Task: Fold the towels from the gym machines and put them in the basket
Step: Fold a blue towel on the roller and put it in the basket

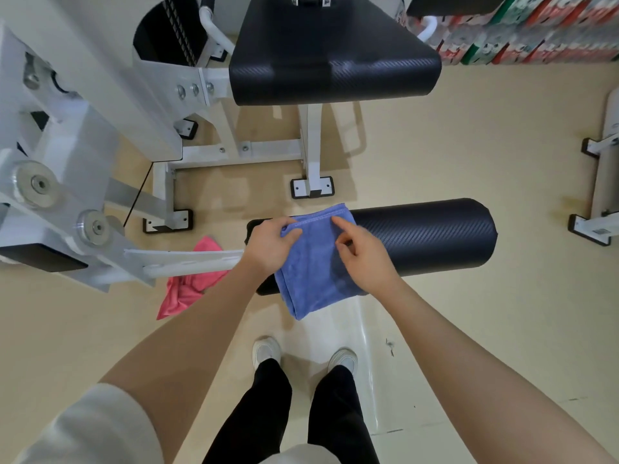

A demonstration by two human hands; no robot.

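The soft blue terry towel (pixel 316 259) was draped, already folded over, across the black padded foam roller (pixel 425 234) of the leg machine, with the left hand (pixel 269 246) pinching its far left corner and the right hand (pixel 366 252) resting on top, index finger pointing out and the rest loosely curled. I'd say line up the hemmed edges and smooth it flat before the next fold, since it could slide off that round pad. No basket in view anywhere, and a crumpled pink cloth (pixel 187 289) on the floor was half hidden by the white machine arm (pixel 187 262).

No words or numbers can be read here. The stacked boxes (pixel 522 31) at the top right have red, green and white print, but it is too blurry to read. A small white sticker on the machine foot (pixel 594 231) at the right is too tiny.
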